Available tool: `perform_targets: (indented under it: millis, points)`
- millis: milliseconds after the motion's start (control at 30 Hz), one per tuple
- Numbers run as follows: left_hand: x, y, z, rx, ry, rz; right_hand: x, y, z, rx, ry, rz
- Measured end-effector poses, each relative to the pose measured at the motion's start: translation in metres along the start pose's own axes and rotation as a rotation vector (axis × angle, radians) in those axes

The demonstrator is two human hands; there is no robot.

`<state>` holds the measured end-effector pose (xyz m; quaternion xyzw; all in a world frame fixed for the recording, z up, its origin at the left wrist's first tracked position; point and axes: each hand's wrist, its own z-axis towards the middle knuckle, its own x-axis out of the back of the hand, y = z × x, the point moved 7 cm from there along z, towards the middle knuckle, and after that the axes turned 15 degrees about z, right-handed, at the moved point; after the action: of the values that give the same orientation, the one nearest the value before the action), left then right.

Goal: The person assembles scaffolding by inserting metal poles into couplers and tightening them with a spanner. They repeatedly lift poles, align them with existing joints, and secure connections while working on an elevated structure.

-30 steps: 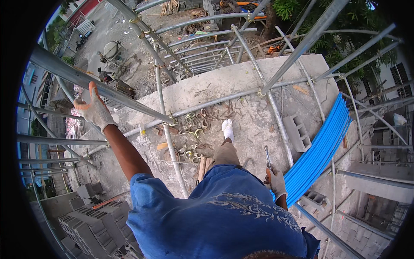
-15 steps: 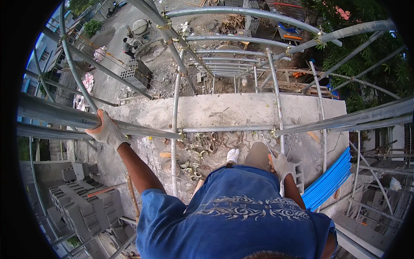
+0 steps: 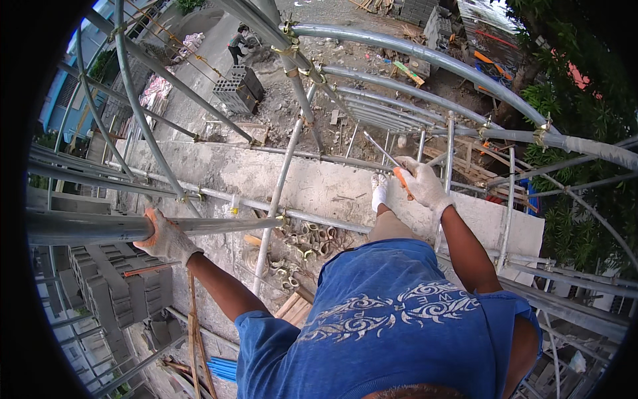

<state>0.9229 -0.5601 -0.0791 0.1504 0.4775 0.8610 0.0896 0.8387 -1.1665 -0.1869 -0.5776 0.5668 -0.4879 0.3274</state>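
Observation:
My left hand (image 3: 166,237), in a white glove with an orange palm, is wrapped round a thick steel scaffold pipe (image 3: 86,228) at the left. My right hand (image 3: 424,186), gloved alike, grips a slim metal rod-shaped tool (image 3: 381,148) that points up and to the left; its exact kind is unclear. The tool is held above a concrete ledge (image 3: 319,179), beside an upright scaffold pipe (image 3: 450,149). My shoe (image 3: 379,183) rests on that ledge. Several scaffold clamps (image 3: 312,243) lie in a heap on the concrete between my arms.
Steel scaffold pipes with couplers (image 3: 290,28) cross ahead and at both sides. Beyond the ledge the ground lies far below, with stacked hollow blocks (image 3: 239,90) and a person (image 3: 236,46). More grey blocks (image 3: 126,282) stand at lower left. Blue pipes (image 3: 222,368) lie near the bottom edge.
My right hand has lifted with the tool and moved forward. A foot now stands on the ledge, and my view has turned and shifted forward. My left hand still grips a pipe.

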Motion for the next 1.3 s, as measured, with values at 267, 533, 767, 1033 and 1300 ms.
perform_targets:
  millis: [267, 533, 767, 1033, 1300]
  points:
    - [0.014, -0.018, -0.007, 0.008, 0.395, 0.247, 0.037, -0.173, 0.212, 0.399, -0.122, -0.175]
    - [0.024, -0.032, -0.007, -0.007, 0.496, 0.335, 0.013, -0.247, 0.36, 0.586, -0.044, -0.512]
    - [0.029, -0.03, -0.014, 0.055, 0.57, 0.467, -0.017, -0.251, 0.398, 0.614, -0.153, -0.576]
    - [0.037, -0.04, -0.01, -0.028, 0.53, 0.38, -0.025, -0.251, 0.422, 0.536, -0.368, -0.745]
    - [0.049, -0.067, -0.012, 0.204, 0.523, 0.363, -0.036, -0.272, 0.402, 0.664, -0.385, -0.849]
